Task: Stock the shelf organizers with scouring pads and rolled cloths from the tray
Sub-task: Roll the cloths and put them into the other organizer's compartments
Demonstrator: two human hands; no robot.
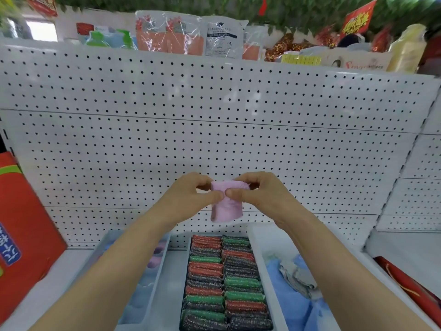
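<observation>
While no label reads clearly, left hand [191, 194] and right hand [256, 193] pinch pink cloth [226, 207].

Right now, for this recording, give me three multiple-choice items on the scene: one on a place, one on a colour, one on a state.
1. Where does the tray of packed red, green and dark metallic scouring pads sit?
A. between two white plastic bins
B. hung on the pegboard
C. on the top shelf

2. What colour is the small rolled cloth held up in front of the white perforated pegboard?
A. yellow
B. pale pink
C. black

3. How is the cloth held?
A. lying loose in a bin
B. by the right hand alone
C. pinched by the left hand and the right hand together

Answers: 1 A, a white bin flanks it on each side; 2 B, the roll is pale pink; 3 C, fingers and thumbs of both hands close on its upper part.
</observation>
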